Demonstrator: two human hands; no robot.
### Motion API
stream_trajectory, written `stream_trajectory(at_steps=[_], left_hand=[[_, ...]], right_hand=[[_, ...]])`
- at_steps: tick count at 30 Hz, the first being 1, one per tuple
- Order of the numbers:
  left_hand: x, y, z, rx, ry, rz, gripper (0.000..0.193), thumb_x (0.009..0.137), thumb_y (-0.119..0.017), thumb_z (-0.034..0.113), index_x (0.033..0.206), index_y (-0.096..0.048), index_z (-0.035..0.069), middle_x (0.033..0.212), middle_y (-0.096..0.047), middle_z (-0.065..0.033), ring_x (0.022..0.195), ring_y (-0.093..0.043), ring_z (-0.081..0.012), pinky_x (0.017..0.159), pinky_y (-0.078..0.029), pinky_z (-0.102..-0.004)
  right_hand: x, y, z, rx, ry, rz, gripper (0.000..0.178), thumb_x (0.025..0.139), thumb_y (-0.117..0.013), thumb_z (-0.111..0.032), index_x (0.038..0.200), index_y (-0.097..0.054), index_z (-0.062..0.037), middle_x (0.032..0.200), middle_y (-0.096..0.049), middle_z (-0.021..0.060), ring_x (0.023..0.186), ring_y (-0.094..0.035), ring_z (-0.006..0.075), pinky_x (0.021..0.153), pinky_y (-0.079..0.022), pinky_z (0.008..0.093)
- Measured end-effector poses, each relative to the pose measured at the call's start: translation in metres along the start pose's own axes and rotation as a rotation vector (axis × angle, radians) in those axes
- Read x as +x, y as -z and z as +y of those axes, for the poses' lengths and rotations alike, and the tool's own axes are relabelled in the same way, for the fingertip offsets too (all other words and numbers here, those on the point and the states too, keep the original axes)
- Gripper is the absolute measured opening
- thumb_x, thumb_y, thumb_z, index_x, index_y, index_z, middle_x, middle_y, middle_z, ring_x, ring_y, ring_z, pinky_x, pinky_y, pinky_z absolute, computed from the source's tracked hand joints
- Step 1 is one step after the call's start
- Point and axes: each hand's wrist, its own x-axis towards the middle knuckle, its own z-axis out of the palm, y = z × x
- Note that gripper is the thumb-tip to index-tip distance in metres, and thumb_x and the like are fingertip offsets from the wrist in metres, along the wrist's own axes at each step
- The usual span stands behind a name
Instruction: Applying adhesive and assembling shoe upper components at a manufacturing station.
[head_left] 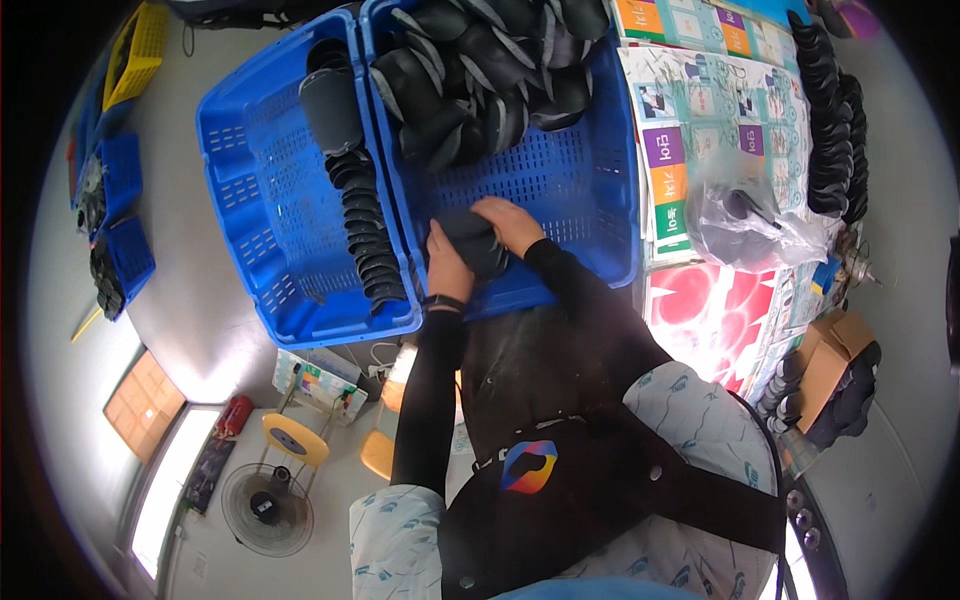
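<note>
Over the near end of the right blue crate (590,215), both my hands grip a small stack of black curved pads (468,234). My left hand (450,270) is closed on the stack's left side, with the thumb along its edge. From the right, my right hand (510,226) closes on its upper right side. A heap of similar loose black curved pads (480,75) fills the far part of this crate. In the left blue crate (270,190), a row of nested black pads (368,225) runs along the right wall.
Right of the crates lies a surface covered with printed sheets (690,100), bearing a clear plastic bag (745,225) with a black item. Long stacks of black pads (830,120) stand beyond, near a cardboard box (830,365). A fan (267,507) and stools (297,440) are at lower left.
</note>
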Motion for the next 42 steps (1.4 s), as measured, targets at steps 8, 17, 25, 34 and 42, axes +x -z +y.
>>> stream_trajectory(at_steps=[8, 17, 25, 34, 42], left_hand=[[0.044, 0.001, -0.041, 0.234, -0.444, 0.011, 0.029, 0.087, -0.056, 0.001, 0.114, -0.067, 0.000, 0.114, -0.066, -0.0226, 0.115, -0.059, -0.0416, 0.101, -0.048, -0.0463], [0.062, -0.015, -0.033, 0.336, -0.319, -0.190, 0.034, 0.084, -0.059, -0.001, 0.117, -0.063, 0.002, 0.111, -0.069, -0.0190, 0.111, -0.063, -0.0396, 0.096, -0.051, -0.0476], [0.062, 0.005, -0.061, 0.253, -0.023, -0.306, 0.065, 0.080, -0.062, -0.001, 0.142, -0.042, -0.001, 0.111, -0.069, -0.0293, 0.109, -0.065, -0.0449, 0.095, -0.052, -0.0518], [0.065, 0.003, -0.020, 0.176, -0.218, -0.005, 0.071, 0.085, -0.061, 0.007, 0.153, -0.040, 0.012, 0.137, -0.056, -0.0300, 0.120, -0.057, -0.0525, 0.097, -0.052, -0.0517], [0.091, -0.007, 0.016, 0.767, -0.385, -0.252, 0.046, 0.093, -0.066, 0.049, 0.122, -0.064, 0.014, 0.116, -0.071, -0.0125, 0.112, -0.061, -0.0355, 0.088, -0.051, -0.0497]], right_hand=[[0.006, 0.013, -0.019, 0.242, -0.174, -0.339, 0.037, 0.082, -0.058, 0.001, 0.119, -0.064, -0.0041, 0.122, -0.067, 0.0161, 0.115, -0.063, 0.0378, 0.098, -0.052, 0.0426], [0.113, 0.060, 0.016, 0.003, -0.714, 0.460, 0.047, 0.081, -0.080, -0.043, 0.103, -0.070, -0.0023, 0.100, -0.072, 0.0202, 0.098, -0.069, 0.0358, 0.086, -0.054, 0.0443], [0.050, 0.025, -0.023, 1.506, -0.900, 0.399, 0.021, 0.097, -0.073, -0.017, 0.092, -0.058, -0.0029, 0.090, -0.069, 0.0088, 0.093, -0.075, 0.0257, 0.075, -0.062, 0.0282], [0.011, -0.031, -0.025, 1.489, -1.177, -0.054, 0.028, 0.097, -0.073, -0.030, 0.093, -0.060, -0.0054, 0.085, -0.064, 0.0072, 0.060, -0.050, 0.0100, 0.042, -0.034, 0.0231], [0.021, 0.007, 0.003, -0.093, -0.542, -0.074, 0.034, 0.089, -0.071, -0.030, 0.105, -0.069, 0.0001, 0.104, -0.072, 0.0214, 0.093, -0.070, 0.0357, 0.082, -0.055, 0.0444]])
